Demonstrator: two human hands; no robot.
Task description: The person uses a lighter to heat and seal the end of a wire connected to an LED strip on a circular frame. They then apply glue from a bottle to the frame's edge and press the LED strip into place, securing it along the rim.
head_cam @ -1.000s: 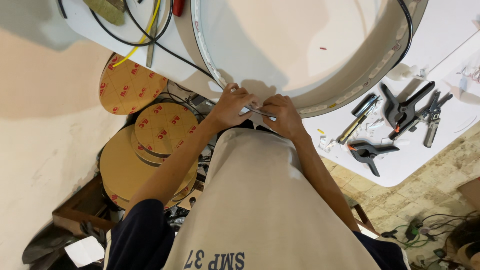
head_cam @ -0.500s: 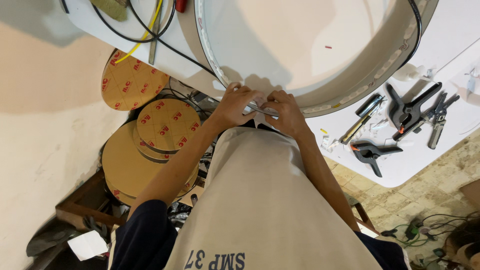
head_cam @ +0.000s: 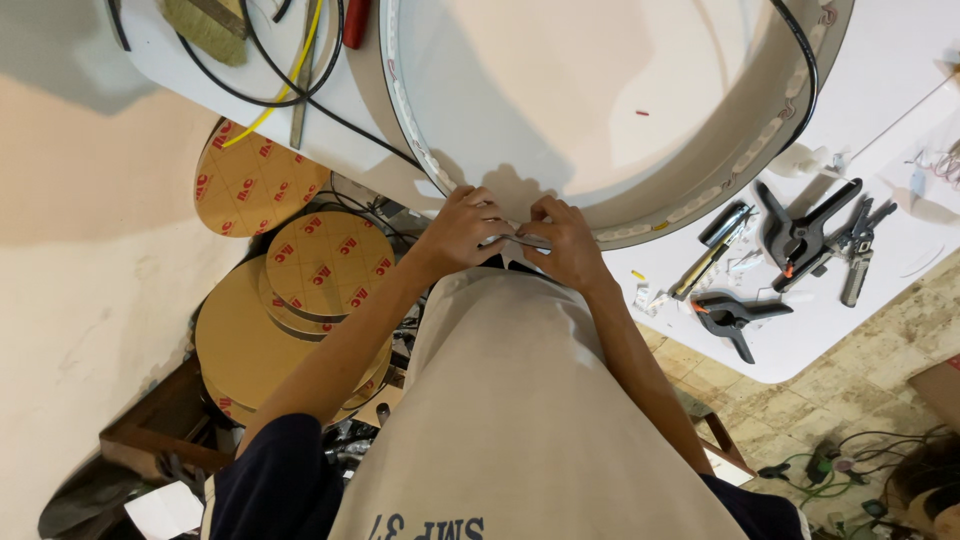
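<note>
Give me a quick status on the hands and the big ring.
Left hand and right hand both pinching the ring rim's near edge. Clamps lie off right, nothing blocking.

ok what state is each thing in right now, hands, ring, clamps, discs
left hand: pinching a thin strip at the ring's near rim
right hand: pinching the same strip, close beside the left
large white ring: lying flat on the white table
black spring clamps: lying loose on the table, clamped on nothing
brown discs: stacked, overlapping, below the table
black cable: slack, trailing over the table
</note>
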